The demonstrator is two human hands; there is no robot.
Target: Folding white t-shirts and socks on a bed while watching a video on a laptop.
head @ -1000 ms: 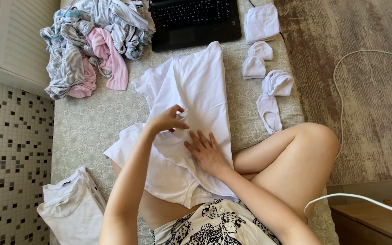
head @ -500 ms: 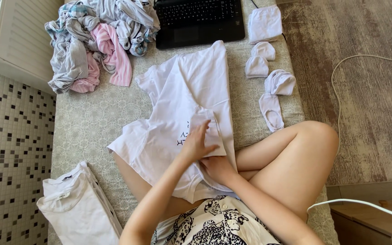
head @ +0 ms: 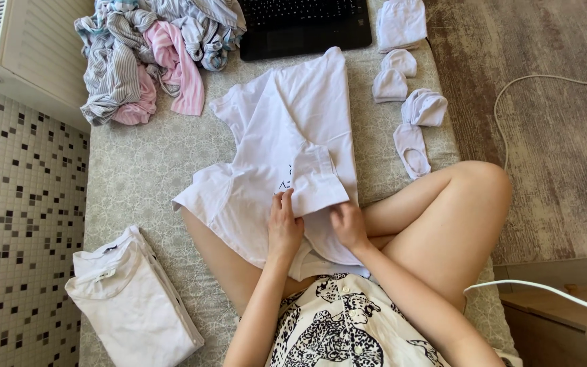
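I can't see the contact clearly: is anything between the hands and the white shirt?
Nothing visible. The left hand and right hand both rest directly on the white shirt, at its folded sleeve.

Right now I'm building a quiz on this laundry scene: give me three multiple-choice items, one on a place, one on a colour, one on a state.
1. Where does the laptop lie?
A. beyond the white T-shirt
B. on the folded white shirt
C. on the wooden floor

2. What colour is one garment in the unfolded clothes pile?
A. pink
B. orange
C. black

3. What are the left hand and right hand doing?
A. resting on the knees
B. holding the T-shirt's folded sleeve
C. typing

Answers: 1 A, it sits past the shirt's far end; 2 A, pink cloth shows; 3 B, both grip the sleeve edge.
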